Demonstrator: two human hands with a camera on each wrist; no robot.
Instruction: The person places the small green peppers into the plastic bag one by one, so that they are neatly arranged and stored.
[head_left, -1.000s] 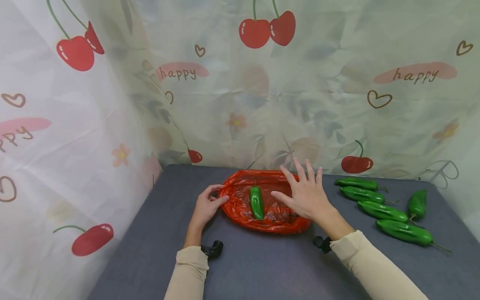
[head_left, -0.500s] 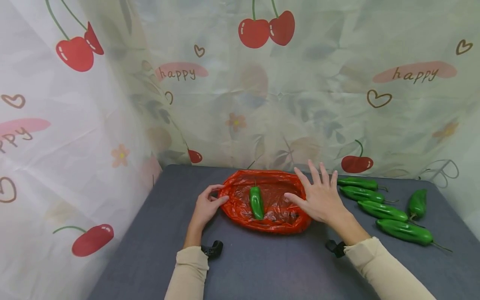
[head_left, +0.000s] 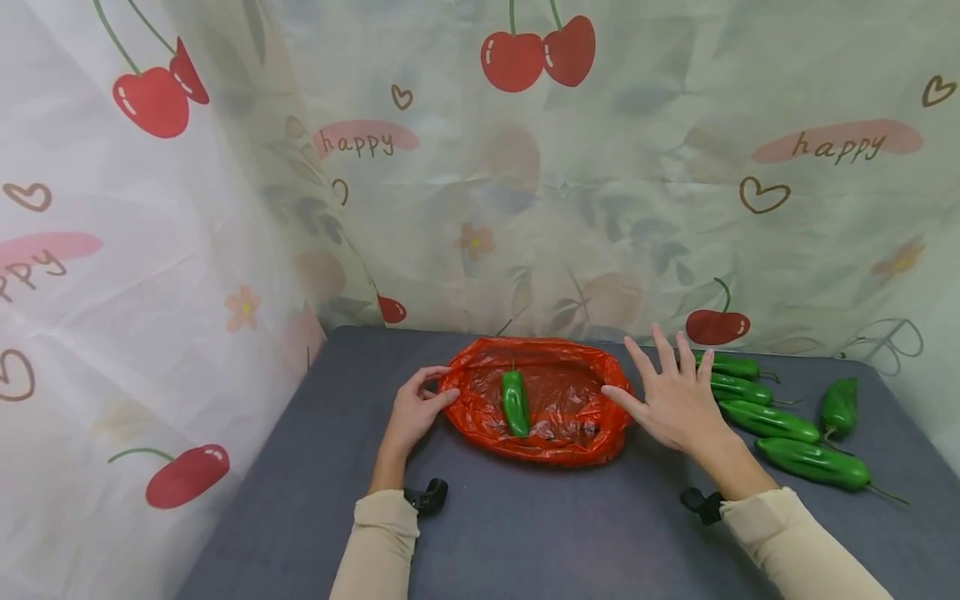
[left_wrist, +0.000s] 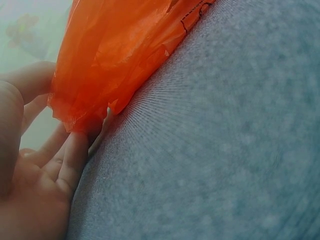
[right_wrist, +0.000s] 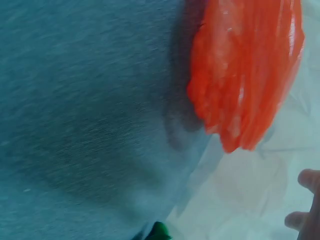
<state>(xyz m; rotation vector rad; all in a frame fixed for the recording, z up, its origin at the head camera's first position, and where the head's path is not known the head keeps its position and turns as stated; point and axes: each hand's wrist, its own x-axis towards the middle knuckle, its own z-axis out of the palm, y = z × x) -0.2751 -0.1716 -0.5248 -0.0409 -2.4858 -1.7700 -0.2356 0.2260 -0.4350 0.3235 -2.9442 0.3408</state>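
A red plastic bag [head_left: 558,454] lies spread wide on the table, its rim rolled outward. Inside it, left of its middle, rests one green chili pepper [head_left: 515,404]. My left hand [head_left: 413,410] holds the bag's left edge; in the left wrist view the fingers [left_wrist: 74,160] reach behind and under the orange-looking plastic [left_wrist: 112,55]. With fingers spread and nothing in it, my right hand [head_left: 678,408] hovers between the bag's right side and several green chili peppers [head_left: 813,463], covering the tips of some. The right wrist view shows the bag's end [right_wrist: 242,80] apart from the fingertips [right_wrist: 310,180].
The dark grey table [head_left: 525,542] meets a printed cloth backdrop [head_left: 555,250] behind and at the left. One pepper [head_left: 838,407] lies apart at the right of the others. A black wrist strap device [head_left: 427,497] sits on each wrist.
My right hand has moved to the right, from over the bag towards the peppers, with its fingers spread. The left hand and the pepper in the bag have stayed in place.
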